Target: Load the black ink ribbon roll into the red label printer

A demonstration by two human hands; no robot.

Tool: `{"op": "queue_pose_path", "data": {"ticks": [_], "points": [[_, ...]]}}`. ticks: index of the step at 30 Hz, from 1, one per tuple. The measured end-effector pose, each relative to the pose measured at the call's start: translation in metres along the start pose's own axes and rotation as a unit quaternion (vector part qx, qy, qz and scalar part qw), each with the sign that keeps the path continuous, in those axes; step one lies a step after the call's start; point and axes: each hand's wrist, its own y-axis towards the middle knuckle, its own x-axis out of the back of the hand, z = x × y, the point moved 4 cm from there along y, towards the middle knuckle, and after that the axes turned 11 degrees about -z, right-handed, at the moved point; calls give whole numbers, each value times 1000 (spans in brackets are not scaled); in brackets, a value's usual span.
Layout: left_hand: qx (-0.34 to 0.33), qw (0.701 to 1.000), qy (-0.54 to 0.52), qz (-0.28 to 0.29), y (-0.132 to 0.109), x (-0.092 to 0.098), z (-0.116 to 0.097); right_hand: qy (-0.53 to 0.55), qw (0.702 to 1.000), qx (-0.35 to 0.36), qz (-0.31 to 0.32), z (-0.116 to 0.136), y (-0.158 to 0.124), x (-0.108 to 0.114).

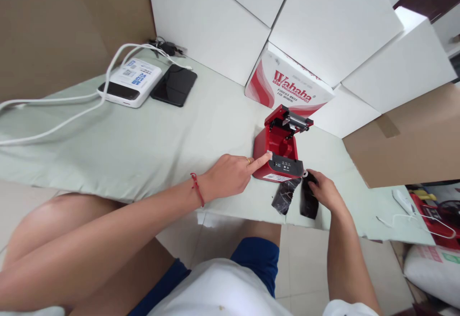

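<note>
A small red printer (pixel 259 147) stands on the pale green cloth with its lid raised and its inner bay exposed. My left hand (pixel 232 174) reaches in from the left. Its index finger is stretched out and touches the corner of the black front panel (pixel 283 165), while the other fingers curl under. To the right of the printer, my right hand (pixel 323 189) grips a black roll (pixel 309 196) with a white core end showing. A dark marbled strip (pixel 285 197) hangs in front of the printer towards the cloth's edge; whether it joins the roll is unclear.
A white device (pixel 134 78), a black phone (pixel 175 85), keys (pixel 165 46) and a white cable (pixel 108 86) lie at the left. Behind the printer are a Wahaha carton (pixel 287 83) and stacked white boxes (pixel 330 23). A brown box (pixel 406 134) stands at right.
</note>
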Motion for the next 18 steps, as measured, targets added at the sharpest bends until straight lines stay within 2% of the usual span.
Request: {"op": "queue_pose_path", "data": {"ticks": [2,4,8,10,11,12,14,18], "points": [[-1,1000,1,3,0,0,0,2,1000,-17,16,1,-1,3],[3,1000,2,7,0,-1,0,24,998,-20,56,10,-4,19],[7,1000,1,14,0,-2,0,69,976,-11,207,44,-13,87],[3,1000,2,18,1,-3,0,87,977,15,196,69,-8,121],[1,1000,3,18,1,-3,-1,110,975,31,188,83,-4,130],[0,1000,3,17,2,-3,-1,127,976,45,172,97,3,134],[-2,1000,3,11,2,-2,-2,130,978,65,149,123,19,124],[-14,1000,5,-23,1,5,-5,54,985,94,136,163,55,69]]}}
